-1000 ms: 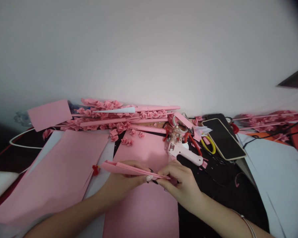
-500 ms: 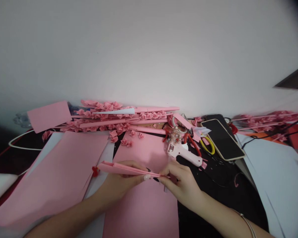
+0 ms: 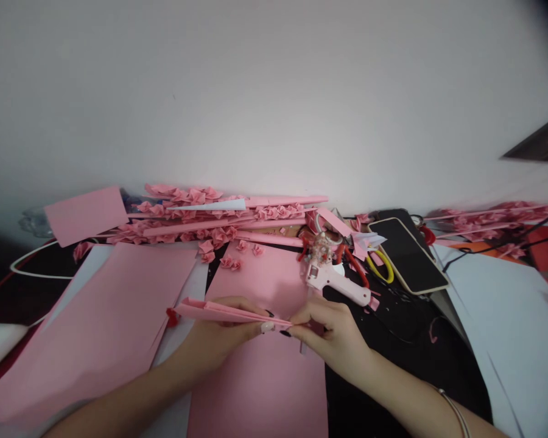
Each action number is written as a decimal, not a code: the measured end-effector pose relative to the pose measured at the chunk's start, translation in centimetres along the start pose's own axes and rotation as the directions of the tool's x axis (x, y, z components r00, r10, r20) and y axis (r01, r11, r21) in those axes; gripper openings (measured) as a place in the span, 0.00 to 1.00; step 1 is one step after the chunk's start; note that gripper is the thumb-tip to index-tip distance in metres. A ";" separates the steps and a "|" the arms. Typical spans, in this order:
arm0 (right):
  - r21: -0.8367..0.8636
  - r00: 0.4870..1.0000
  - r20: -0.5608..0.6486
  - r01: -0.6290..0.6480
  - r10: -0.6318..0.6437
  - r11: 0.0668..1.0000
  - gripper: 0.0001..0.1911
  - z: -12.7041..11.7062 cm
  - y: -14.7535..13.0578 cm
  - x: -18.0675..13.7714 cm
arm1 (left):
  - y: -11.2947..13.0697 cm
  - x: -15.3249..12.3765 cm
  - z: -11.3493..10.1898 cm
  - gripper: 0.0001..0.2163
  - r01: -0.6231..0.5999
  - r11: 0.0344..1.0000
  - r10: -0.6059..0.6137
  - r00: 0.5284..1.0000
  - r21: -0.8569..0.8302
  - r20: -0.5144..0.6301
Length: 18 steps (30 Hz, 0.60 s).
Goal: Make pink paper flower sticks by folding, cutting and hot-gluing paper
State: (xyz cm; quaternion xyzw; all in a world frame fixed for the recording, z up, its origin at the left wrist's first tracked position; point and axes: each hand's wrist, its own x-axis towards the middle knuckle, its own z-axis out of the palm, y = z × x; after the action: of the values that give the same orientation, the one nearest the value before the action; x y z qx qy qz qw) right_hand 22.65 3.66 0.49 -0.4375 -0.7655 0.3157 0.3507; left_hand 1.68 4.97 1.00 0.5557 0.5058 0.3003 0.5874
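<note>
A long, narrow piece of folded pink paper is held above the table, its layers fanned apart at the left end and pressed thin at the right. My left hand pinches it near the middle, thumb on the near side and fingers behind. Close beside that grip, my right hand has its thumb and forefinger closed on the narrow right end. Beneath both hands lies a large pink sheet, with a few small folded paper flowers on its far part.
Just beyond my right hand lie a pale pink glue gun, yellow-handled scissors and a phone. Pink paper flower stems are heaped along the wall. Pink sheets rest at left, white sheets at right.
Both hands keep the same grip on the folded paper, and its shape looks unchanged. The whole view has shifted very slightly.
</note>
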 end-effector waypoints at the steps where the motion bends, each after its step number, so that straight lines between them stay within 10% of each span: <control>1: 0.010 1.000 -0.001 -0.015 0.015 1.000 0.10 0.0 0.0 0.0 | 0.1 0.0 0.0 0.08 0.004 1.000 -0.004 1.000 0.008 -0.009; 18: 0.059 0.995 -0.065 -0.068 0.071 0.996 0.05 -0.1 0.6 0.1 | 0.6 0.2 -0.4 0.07 0.024 0.999 -0.023 0.998 0.030 -0.059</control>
State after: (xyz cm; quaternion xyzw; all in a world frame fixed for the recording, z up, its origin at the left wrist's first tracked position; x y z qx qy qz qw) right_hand 22.93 4.05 0.11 -0.4641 -0.7283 0.3344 0.3774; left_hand 1.49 5.36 1.57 0.5498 0.5339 0.3016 0.5673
